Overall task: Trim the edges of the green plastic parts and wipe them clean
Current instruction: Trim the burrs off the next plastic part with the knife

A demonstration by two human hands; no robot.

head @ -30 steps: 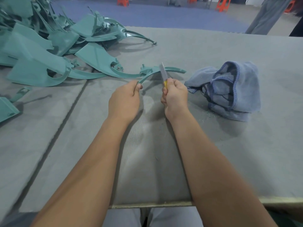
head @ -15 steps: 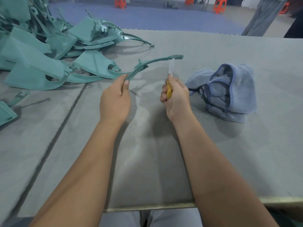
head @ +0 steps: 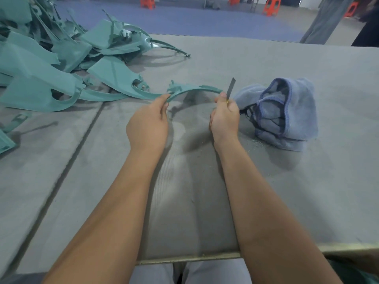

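Observation:
A thin curved green plastic strip arches just above the grey table between my hands. My left hand pinches its near end between thumb and fingers. My right hand grips a small knife with a yellow handle, blade pointing up, right beside the strip's far tip. A crumpled blue cloth lies on the table just right of my right hand.
A big heap of green plastic parts fills the table's back left, with one more piece at the left edge. The grey felt table ends near my lap. Orange stools and a standing person are beyond it.
The strip has dropped from its raised tilt to a lower arch. My right hand with the knife has moved up to the strip's far tip; my left hand still pinches the near end.

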